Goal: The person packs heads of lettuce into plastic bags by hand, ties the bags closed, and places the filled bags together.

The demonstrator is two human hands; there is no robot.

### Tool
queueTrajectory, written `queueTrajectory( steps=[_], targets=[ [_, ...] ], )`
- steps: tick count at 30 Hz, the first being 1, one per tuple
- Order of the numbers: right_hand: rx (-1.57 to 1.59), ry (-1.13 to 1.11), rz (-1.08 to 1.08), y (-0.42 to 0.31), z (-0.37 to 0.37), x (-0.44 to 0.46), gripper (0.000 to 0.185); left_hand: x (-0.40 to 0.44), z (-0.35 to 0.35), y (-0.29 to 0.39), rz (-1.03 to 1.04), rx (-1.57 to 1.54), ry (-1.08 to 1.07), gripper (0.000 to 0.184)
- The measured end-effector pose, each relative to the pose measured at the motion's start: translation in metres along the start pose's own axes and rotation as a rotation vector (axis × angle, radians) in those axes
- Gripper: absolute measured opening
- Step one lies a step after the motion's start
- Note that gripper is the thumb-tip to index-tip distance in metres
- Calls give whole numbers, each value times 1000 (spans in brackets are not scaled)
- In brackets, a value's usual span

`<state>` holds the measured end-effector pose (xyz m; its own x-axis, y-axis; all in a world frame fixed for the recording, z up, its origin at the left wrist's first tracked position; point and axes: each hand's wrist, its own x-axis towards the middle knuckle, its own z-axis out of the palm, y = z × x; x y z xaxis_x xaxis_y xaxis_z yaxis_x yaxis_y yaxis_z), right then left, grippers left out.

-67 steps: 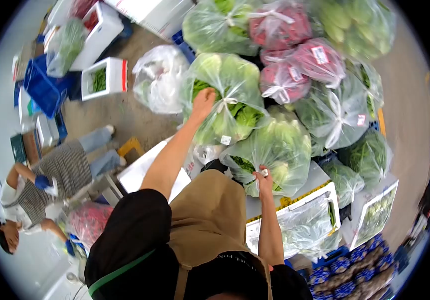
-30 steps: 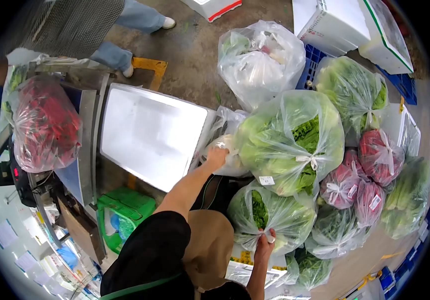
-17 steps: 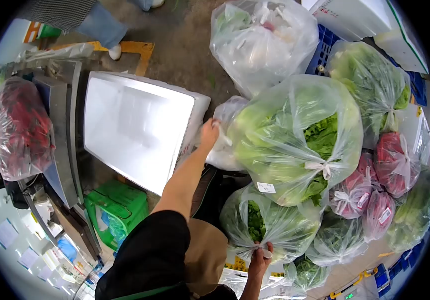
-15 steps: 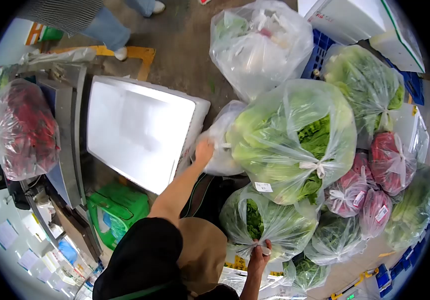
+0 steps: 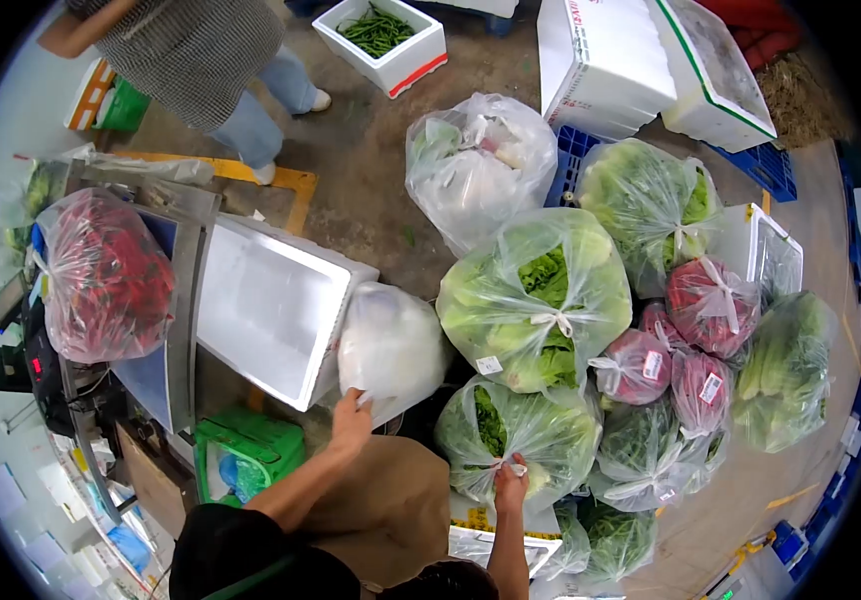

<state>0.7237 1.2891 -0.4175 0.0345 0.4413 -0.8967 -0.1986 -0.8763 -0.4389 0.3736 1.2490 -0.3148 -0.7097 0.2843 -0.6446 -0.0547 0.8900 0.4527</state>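
My left hand [image 5: 353, 425] is closed on the gathered end of a cloudy plastic bag [image 5: 391, 345] with pale contents I cannot make out. That bag rests against the side of an open white foam box [image 5: 261, 312]. My right hand [image 5: 512, 484] pinches the tied neck of a clear bag of leafy greens [image 5: 551, 440]. Just beyond it sits a larger clear bag of lettuce [image 5: 591, 285] with a white tie and a small label.
A bag of red produce [image 5: 111, 275] lies on a metal scale at left, above a green basket [image 5: 251, 450]. Small bags of purple-red produce [image 5: 716, 305] and celery-like stalks [image 5: 783, 370] are at right. A foam box of green peppers [image 5: 383, 45] and another person [image 5: 196, 65] are at the back.
My left hand has come back toward my body, and the cloudy bag now stands beside the foam box, more fully in view. My right hand still grips the greens bag's neck. The view has shifted.
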Motion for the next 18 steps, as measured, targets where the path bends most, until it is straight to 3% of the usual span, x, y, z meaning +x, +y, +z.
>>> queueTrajectory(
  steps=[6,10,11,14,15,16,17,18],
  targets=[
    [-53,-49,37,-5,-9,5,40,-63,-128,58,8,-136,25,23],
    [-339,70,78,-8,-4,15,38,-87,-166,85,196,-53,122,19],
    [-1020,197,-280,24,-26,48,33,-93,-173,98,152,-71,122,19],
    [-1570,179,-506,-77,73,-39,30,-98,-186,119,157,-136,110,17],
    [-1442,150,-649,-95,106,-38,31,-90,-191,113,168,-133,90,24],
    [-1277,97,-1101,-108,133,-29,34,-87,-194,115,154,-149,93,24],
    [-1284,-40,-1190,-132,165,-19,42,-84,-196,120,139,-167,95,25],
    [-1311,-20,-1316,-140,194,1,52,-76,-198,124,128,-187,102,25]
  ],
)
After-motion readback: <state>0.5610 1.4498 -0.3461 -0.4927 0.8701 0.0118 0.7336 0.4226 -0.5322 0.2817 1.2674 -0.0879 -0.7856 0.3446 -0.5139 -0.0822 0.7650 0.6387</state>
